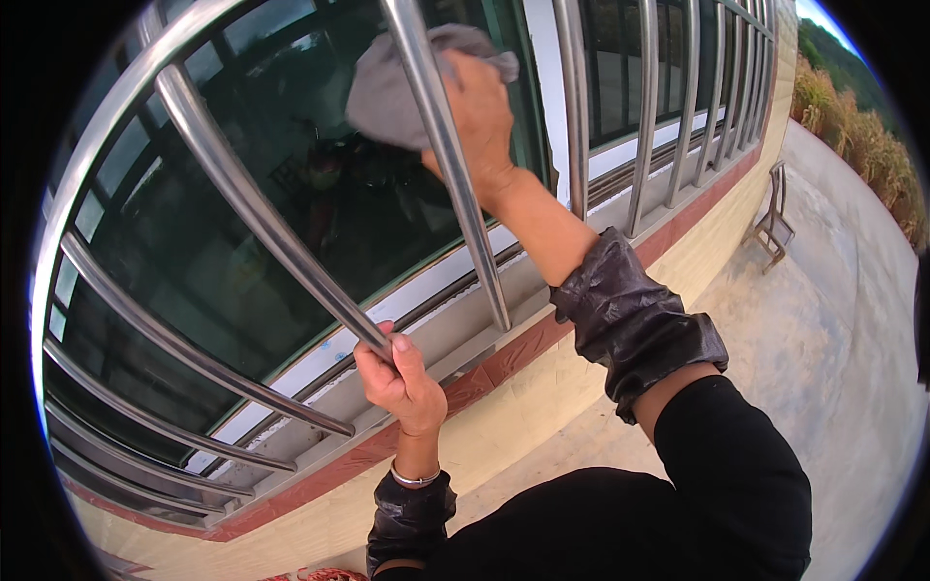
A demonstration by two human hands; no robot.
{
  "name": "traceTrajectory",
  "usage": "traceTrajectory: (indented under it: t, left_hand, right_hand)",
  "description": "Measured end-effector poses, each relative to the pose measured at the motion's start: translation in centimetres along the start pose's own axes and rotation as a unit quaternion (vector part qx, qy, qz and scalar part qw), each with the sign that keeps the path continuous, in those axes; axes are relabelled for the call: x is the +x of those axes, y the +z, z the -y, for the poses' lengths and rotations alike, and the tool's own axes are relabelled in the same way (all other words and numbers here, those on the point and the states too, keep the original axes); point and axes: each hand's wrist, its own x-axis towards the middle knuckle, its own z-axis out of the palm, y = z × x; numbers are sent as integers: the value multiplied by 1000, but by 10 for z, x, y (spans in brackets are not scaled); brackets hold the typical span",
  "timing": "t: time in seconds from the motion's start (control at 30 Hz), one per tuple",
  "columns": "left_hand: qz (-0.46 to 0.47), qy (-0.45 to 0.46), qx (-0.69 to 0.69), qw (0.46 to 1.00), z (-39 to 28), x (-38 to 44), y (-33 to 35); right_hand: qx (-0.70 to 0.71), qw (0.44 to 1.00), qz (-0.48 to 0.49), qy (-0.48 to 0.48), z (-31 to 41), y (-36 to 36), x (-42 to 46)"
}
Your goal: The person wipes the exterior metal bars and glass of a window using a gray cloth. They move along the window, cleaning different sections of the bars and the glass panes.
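Observation:
My right hand [476,120] reaches between the metal window bars and presses a grey cloth [392,94] to the dark window pane [290,196]. One upright bar [439,138] crosses in front of the cloth and part of that hand. Lower down, my left hand [403,381] grips another steel bar [269,218] close to its foot, thumb and fingers wrapped around it. Dark sleeve covers [628,312] are bunched on both forearms, and a bangle [415,476] circles my left wrist.
A white window frame [548,87] divides the panes. Beneath the bars runs a sill with reddish edging [501,363] above a cream tiled wall [508,414]. On the concrete ground [821,363] at right stands a chair [771,221]. Dry plants [857,134] grow beyond.

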Motion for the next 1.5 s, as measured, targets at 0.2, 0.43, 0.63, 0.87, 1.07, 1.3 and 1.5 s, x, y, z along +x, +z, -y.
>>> traceTrajectory:
  t: [0.2, 0.43, 0.63, 0.87, 1.07, 1.3, 1.5]
  left_hand:
    - [-32, -29, 2, 999, -7, 0, 6]
    - [-7, 15, 30, 999, 0, 2, 3]
    - [-30, 52, 80, 995, 0, 2, 5]
    - [-14, 38, 87, 995, -17, 4, 2]
    - [34, 277, 170, 945, -75, -26, -4]
    - [237, -238, -86, 938, -76, -95, -14]
    - [43, -230, -8, 972, -67, -108, -38]
  right_hand:
    - [108, 947, 266, -144, 22, -21, -90]
    - [103, 896, 408, -142, 15, -47, -97]
    - [87, 916, 366, 140, 19, -92, -95]
    - [527, 604, 121, 585, 35, -164, -109]
    - [651, 363, 173, 644, 32, -212, -126]
    - [546, 398, 505, 537, 67, -206, -139]
    - [596, 436, 349, 577, 71, -221, -156]
